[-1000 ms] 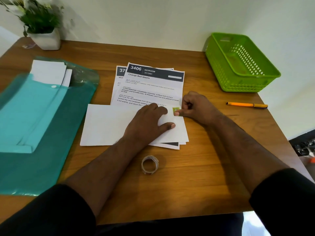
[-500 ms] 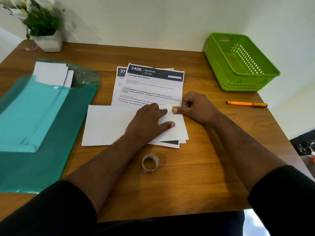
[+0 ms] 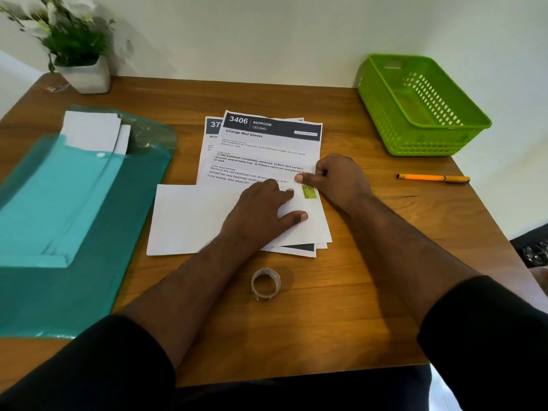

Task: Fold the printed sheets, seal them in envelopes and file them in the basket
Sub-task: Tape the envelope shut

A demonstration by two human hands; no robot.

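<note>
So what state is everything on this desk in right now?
Envelope: lying flat, pressed down by the left hand.
Green sticker: on the envelope's right end.
Right hand: fingers curled, just above the sticker.
Printed sheets: unfolded, stacked.
Basket: looks empty.
Tape roll: lying untouched.
Pen: capped, lying aside.
Folder: open.

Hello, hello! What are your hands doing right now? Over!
Left hand flat, pressing the white envelope. Right hand curled beside the green sticker on it. Green basket waiting. Nothing in the way.
</note>
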